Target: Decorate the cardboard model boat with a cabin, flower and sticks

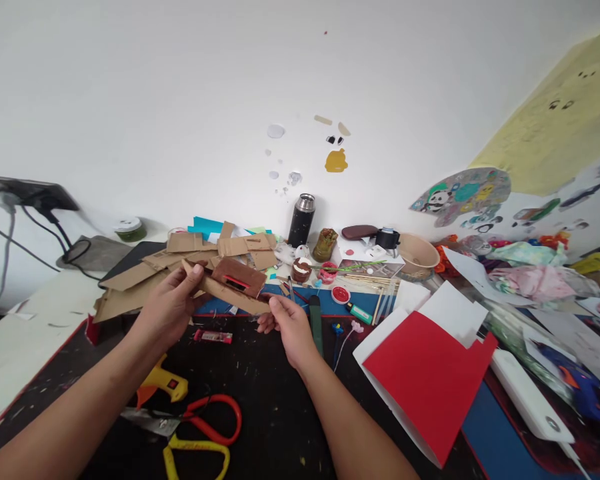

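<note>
Both hands hold a cardboard piece [215, 290] above the dark mat, one at each end. A darker brown panel [253, 279] with a red-edged slot lies along its upper side. My left hand [180, 293] pinches the left end, thumb on the near face. At the right end, my right hand [293, 327] has its thumb and fingers closed on the piece. Below lie scissors [213, 440] with one red and one yellow handle, and a yellow glue gun [167, 380] partly behind my left forearm. A small red packet [213, 337] lies under the piece.
Cardboard scraps [140, 273] pile up behind my left hand. A black flask [303, 220] stands by the wall. Right of my forearm lie red card [430, 380] and a white power strip [533, 397]. A green-handled tool [316, 327] lies near my right hand.
</note>
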A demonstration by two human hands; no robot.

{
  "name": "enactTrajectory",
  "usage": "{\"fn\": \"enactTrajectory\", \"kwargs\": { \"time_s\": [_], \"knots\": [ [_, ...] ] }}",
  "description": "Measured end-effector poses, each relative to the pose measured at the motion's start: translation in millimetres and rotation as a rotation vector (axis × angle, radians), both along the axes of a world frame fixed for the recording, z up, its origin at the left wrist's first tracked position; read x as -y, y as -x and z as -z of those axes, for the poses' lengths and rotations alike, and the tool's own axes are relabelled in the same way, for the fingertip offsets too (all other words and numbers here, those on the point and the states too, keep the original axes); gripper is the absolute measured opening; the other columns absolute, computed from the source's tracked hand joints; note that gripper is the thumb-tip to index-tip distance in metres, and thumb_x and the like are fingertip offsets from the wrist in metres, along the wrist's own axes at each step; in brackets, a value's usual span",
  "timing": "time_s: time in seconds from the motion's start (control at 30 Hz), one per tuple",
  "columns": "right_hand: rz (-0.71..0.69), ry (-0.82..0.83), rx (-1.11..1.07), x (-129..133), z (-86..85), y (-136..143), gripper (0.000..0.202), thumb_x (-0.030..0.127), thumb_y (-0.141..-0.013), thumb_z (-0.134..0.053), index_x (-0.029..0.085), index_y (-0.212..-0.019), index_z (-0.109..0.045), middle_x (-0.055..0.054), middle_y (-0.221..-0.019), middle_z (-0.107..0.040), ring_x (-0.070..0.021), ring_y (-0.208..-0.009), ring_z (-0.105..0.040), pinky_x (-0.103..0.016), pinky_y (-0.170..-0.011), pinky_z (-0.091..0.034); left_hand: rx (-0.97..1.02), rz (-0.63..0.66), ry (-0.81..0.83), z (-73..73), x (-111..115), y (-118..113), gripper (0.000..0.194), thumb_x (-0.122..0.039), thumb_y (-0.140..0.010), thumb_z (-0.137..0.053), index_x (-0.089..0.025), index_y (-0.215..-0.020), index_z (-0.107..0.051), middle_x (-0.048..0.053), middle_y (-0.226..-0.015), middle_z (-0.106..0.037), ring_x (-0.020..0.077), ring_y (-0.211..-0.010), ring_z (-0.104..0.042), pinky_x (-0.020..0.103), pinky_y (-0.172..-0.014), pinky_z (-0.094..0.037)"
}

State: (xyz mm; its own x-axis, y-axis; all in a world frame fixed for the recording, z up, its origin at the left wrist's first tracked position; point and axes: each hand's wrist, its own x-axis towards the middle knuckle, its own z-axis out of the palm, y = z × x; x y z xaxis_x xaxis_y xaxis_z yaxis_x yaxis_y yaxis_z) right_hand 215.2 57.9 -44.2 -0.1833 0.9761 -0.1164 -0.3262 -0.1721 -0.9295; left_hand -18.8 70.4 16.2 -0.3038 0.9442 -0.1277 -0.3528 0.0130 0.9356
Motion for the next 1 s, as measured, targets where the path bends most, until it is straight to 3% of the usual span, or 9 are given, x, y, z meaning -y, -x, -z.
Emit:
{"fn": "enactTrajectory", "kwargs": {
  "time_s": [0.1, 0.27, 0.77, 1.0],
  "knots": [
    [0.073, 0.008, -0.019, -3, -0.5, -2, 0.077, 0.089, -0.077, -0.087, 0.018, -0.105, -0.081, -0.003, -0.067, -0.077, -0.0197, -0.056, -0.071, -0.029, -0.056, -0.051, -0.074, 0.026, 0.036, -0.7, 6, 4, 0.067, -0.066, -0.048, -0.112, -0.021, -0.083, -0.077, 0.002, -0.092, -0.076, 0.0196, -0.084, -0.071, 0.024, -0.066, -0.064],
    [0.163, 0.0, -0.05, -6, 1.3, -3, 0.077, 0.091, -0.079, -0.084, 0.018, -0.102, -0.08, -0.005, -0.065, -0.075, -0.021, -0.057, -0.071, -0.029, -0.052, -0.047, -0.187, 0.075, 0.107, 1.1, 14, 13, 0.07, -0.068, -0.043, -0.112, -0.02, -0.08, -0.077, 0.002, -0.082, -0.074, 0.0201, -0.078, -0.068, 0.025, -0.062, -0.062],
    [0.163, 0.033, -0.041, -5, 3.3, -2, 0.08, 0.092, -0.077, -0.084, 0.017, -0.104, -0.08, -0.003, -0.063, -0.072, -0.0205, -0.056, -0.069, -0.029, -0.053, -0.046, -0.378, 0.164, 0.13, 1.4, 19, 24, 0.074, -0.085, -0.055, -0.1, -0.021, -0.089, -0.082, 0.005, -0.086, -0.078, 0.0246, -0.079, -0.069, 0.03, -0.066, -0.059],
    [0.158, 0.005, -0.011, -5, 0.6, -4, 0.073, 0.085, -0.08, -0.088, 0.019, -0.11, -0.08, -0.001, -0.064, -0.073, -0.019, -0.054, -0.067, -0.03, -0.056, -0.049, -0.467, 0.218, 0.118, -9.0, 15, 44, 0.065, -0.063, -0.04, -0.112, -0.024, -0.082, -0.083, 0.011, -0.091, -0.086, 0.0336, -0.089, -0.076, 0.036, -0.073, -0.063]
  ]
}}
